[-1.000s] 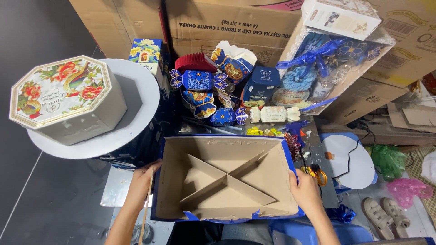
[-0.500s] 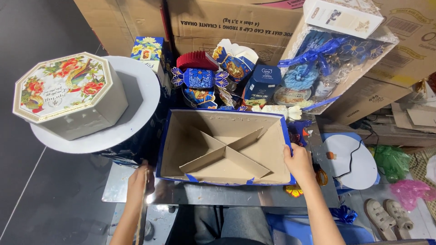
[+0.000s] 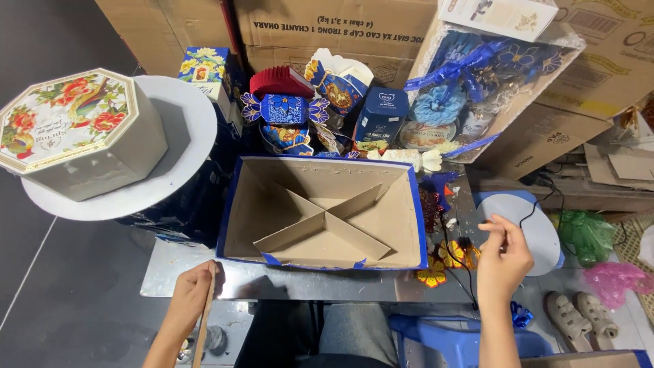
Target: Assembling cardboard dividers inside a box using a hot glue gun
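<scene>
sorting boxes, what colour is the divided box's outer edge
Blue trim on the divided box, brown cardboard inside; head view.

The box (image 3: 320, 215) is open on top, but crossed dividers (image 3: 325, 217) cut it into four compartments. Far side is blocked by packed goods (image 3: 327, 109) — left by the octagonal tin (image 3: 71, 133). Near table edge (image 3: 306, 283) is free.

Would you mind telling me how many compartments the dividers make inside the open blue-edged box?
4: the cardboard dividers cross in the blue-edged box, leaving one compartment at the back, one left, one right and one at the front. All look empty.
</scene>
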